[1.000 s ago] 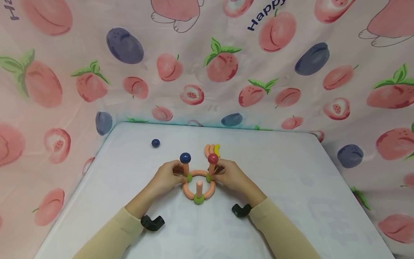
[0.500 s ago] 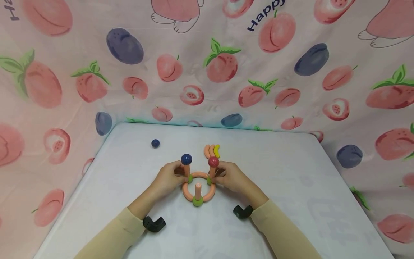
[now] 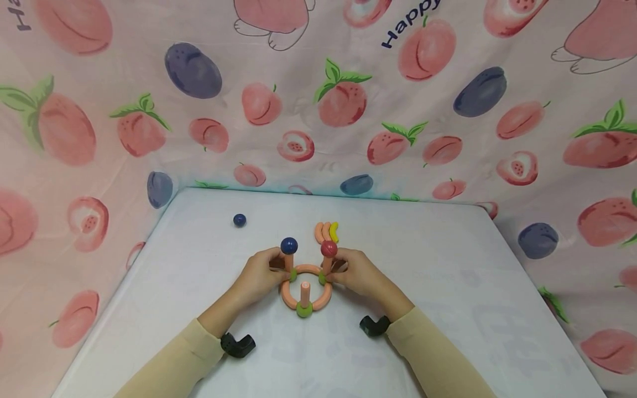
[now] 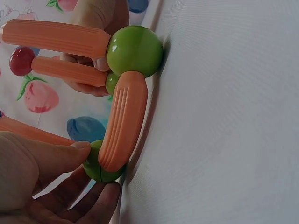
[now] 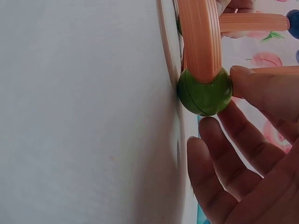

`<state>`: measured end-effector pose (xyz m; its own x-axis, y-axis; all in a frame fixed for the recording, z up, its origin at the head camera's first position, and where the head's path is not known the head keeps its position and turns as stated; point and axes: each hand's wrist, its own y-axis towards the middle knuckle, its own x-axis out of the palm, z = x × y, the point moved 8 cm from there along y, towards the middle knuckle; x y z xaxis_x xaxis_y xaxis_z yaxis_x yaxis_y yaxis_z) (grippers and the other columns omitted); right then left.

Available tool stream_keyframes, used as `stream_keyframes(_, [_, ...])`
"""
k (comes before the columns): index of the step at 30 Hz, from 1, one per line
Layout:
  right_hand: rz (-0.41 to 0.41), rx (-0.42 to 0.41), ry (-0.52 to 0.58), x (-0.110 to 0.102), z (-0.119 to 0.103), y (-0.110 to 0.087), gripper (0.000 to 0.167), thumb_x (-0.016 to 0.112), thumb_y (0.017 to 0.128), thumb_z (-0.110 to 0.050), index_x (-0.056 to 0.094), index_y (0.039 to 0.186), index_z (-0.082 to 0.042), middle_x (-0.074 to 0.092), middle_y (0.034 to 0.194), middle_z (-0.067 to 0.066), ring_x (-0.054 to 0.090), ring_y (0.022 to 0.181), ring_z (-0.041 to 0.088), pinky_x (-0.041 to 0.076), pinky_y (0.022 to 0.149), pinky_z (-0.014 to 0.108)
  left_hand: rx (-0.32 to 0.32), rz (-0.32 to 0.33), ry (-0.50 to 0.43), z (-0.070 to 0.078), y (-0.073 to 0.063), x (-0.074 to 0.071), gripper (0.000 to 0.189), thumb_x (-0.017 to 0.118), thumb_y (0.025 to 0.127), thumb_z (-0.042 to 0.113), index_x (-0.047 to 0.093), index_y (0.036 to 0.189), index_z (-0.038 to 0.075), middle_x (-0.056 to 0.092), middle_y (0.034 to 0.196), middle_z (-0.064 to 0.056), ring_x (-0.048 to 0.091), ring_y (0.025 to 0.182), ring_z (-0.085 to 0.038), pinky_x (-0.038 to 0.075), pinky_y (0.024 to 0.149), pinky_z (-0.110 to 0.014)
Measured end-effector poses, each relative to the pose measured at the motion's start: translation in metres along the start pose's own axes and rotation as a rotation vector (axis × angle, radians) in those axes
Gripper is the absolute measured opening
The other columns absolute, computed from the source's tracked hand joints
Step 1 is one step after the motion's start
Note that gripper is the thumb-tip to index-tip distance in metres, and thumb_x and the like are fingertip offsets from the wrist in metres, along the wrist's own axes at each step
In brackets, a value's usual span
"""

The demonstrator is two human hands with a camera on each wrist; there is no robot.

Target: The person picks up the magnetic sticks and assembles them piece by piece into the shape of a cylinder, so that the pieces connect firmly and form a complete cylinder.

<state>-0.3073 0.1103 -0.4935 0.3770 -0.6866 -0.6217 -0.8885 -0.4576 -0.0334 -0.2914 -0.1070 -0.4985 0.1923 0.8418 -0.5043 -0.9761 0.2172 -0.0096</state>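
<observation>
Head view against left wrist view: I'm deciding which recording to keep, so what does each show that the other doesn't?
Head only: the loose blue ball and yellow curved piece on the table.

Left wrist only: fine grooves along the curved orange piece and a seam on the green ball pinched by the left hand.

Both: the left hand, right hand, red ball and printed backdrop.
</observation>
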Motion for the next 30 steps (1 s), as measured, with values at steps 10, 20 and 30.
stream_keyframes(10, [-0.008,0.018,-0.006,-0.0002,0.0001,-0.0002,0.022,0.084,0.091,-0.008,0.074,0.093,-0.027,0.074,0.107,-0.006,0.067,0.101,0.018,0.06,0.086,0.034,0.007,0.005,0.008,-0.0004,-0.0005,0.0011,0.021,0.082,0.091,0.004,0.072,0.101,0.021,0.077,0.108,0.003,0.074,0.116,-0.021,0.061,0.104,-0.046])
stream_keyframes(20, [-0.002,-0.011,-0.002,-0.002,-0.0005,-0.0008,0.022,0.085,0.091,-0.008,0.073,0.092,-0.026,0.074,0.099,-0.007,0.067,0.099,0.018,0.06,0.086,0.035,0.003,0.007,0.013,-0.0003,-0.0007,0.0012,0.021,0.082,0.092,0.005,0.074,0.106,0.018,0.077,0.11,0.002,0.074,0.116,-0.022,0.06,0.104,-0.047])
stream_keyframes(30, [-0.01,-0.011,0.0,-0.0021,0.0006,-0.0007,0.021,0.085,0.091,-0.007,0.073,0.094,-0.025,0.074,0.1,-0.006,0.068,0.098,0.017,0.06,0.086,0.034,0.005,0.006,0.007,0.0001,-0.0018,0.0015,0.021,0.082,0.092,0.005,0.073,0.102,0.021,0.077,0.109,0.002,0.074,0.115,-0.021,0.06,0.105,-0.047])
